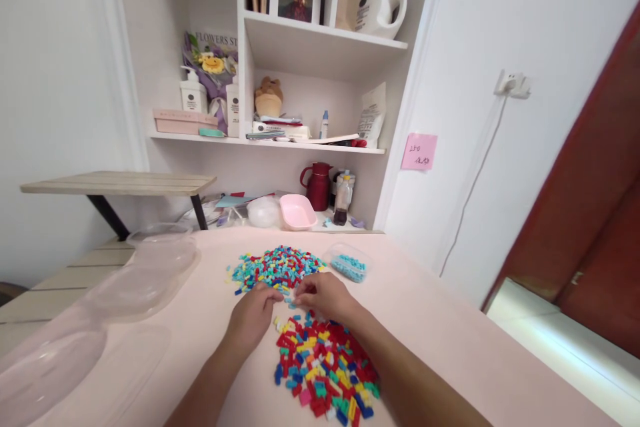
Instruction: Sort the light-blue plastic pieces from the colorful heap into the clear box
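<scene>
Our left hand (251, 315) and right hand (326, 293) curl beside loose bricks (289, 301) between the far pile (281, 267) and near pile (324, 367); we cannot tell if either grips any, and light pinches likely work best.

The right forearm (400, 357) partly hides the near brick pile (323, 363).

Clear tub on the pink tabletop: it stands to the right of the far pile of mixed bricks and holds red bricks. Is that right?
Not quite. The bricks in the clear tub are light blue, not red, as the head view shows. It does stand on the pink tabletop, right of the far pile.
</scene>
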Available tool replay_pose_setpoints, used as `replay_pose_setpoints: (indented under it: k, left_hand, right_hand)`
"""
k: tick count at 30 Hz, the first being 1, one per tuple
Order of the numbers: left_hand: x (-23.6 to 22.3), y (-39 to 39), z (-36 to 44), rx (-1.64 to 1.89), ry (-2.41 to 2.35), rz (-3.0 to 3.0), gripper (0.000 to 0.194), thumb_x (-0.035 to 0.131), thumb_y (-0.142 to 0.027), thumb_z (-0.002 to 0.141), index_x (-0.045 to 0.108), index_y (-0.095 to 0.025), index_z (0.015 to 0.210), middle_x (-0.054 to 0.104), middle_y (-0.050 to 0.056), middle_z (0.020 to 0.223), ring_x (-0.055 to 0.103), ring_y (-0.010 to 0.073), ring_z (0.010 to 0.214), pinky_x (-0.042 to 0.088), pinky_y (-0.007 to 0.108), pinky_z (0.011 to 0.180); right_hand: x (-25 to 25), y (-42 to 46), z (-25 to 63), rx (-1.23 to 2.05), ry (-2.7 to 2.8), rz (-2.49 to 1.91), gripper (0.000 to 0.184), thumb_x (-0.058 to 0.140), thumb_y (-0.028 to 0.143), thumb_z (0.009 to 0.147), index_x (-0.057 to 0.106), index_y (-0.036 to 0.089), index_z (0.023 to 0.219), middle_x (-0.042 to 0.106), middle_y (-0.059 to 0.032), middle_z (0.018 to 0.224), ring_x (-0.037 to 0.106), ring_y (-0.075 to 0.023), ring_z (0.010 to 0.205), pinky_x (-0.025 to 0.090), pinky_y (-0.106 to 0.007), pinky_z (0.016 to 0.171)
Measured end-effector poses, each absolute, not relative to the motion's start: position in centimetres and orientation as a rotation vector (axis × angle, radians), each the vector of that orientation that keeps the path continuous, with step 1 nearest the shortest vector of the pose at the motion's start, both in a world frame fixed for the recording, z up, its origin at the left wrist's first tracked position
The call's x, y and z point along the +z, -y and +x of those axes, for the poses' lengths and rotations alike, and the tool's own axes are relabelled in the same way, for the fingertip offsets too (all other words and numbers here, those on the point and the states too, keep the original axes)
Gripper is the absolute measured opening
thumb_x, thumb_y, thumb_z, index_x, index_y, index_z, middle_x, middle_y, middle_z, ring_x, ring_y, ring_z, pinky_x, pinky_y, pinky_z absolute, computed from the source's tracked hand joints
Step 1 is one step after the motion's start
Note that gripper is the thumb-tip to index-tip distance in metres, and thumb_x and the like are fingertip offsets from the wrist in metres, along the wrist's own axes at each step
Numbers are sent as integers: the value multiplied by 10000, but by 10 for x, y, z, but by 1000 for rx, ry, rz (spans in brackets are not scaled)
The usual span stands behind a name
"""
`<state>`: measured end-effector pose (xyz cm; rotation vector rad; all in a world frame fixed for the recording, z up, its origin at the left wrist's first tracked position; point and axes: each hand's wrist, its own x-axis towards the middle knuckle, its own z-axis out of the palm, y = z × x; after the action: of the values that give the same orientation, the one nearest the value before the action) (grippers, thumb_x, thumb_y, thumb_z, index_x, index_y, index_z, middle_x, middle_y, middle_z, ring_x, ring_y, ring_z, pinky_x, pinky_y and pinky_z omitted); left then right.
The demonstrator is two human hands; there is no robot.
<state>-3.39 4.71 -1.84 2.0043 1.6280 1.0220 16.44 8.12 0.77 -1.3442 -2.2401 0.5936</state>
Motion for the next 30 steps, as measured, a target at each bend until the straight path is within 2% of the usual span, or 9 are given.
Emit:
replay_pose_setpoints:
  k: [4, 10, 17, 24, 30]
  left_hand:
    - [-20, -49, -34, 1031, -1616, 2015, 328, 418, -108, 812, 721, -231, 836, 684, 27, 945, 619, 148, 873, 459, 255, 796]
    - [-23, -51, -35, 1069, -1615, 1980, 333, 421, -96, 788, 726, -230, 810, 701, 22, 896, 629, 144, 824, 477, 250, 750]
    - [-23, -52, -35, 1105, -1612, 1926, 328, 423, -108, 768, 728, -228, 784, 710, 24, 889, 641, 145, 804, 489, 249, 737]
    - [-23, -54, -38, 1140, -1586, 1863, 316, 412, -155, 750, 721, -218, 762, 720, 28, 869, 650, 151, 763, 505, 254, 698]
    - [-23, -56, -38, 1173, -1538, 1796, 306, 408, -207, 724, 711, -216, 759, 717, 28, 861, 644, 168, 744, 515, 258, 642]
  right_hand:
    - [6, -74, 162, 406, 2287, -1325, 162, 720, 327, 686, 712, 263, 834, 699, 20, 837, 621, -144, 775, 396, -219, 655]
    - [6, -67, 159, 211, 2387, -1220, 138, 704, 311, 724, 716, 272, 856, 692, 1, 849, 601, -173, 874, 398, -249, 740]
    - [4, -65, 156, 192, 2396, -1177, 76, 677, 254, 742, 716, 267, 806, 702, 7, 850, 601, -174, 886, 394, -260, 775]
    - [8, -65, 157, 202, 2310, -1116, 98, 664, 171, 718, 705, 252, 753, 705, 13, 812, 610, -164, 822, 411, -256, 755]
    - [30, -87, 201, 15, 1891, -1183, 97, 605, 226, 803, 702, 231, 795, 700, -24, 862, 604, -182, 844, 414, -302, 808]
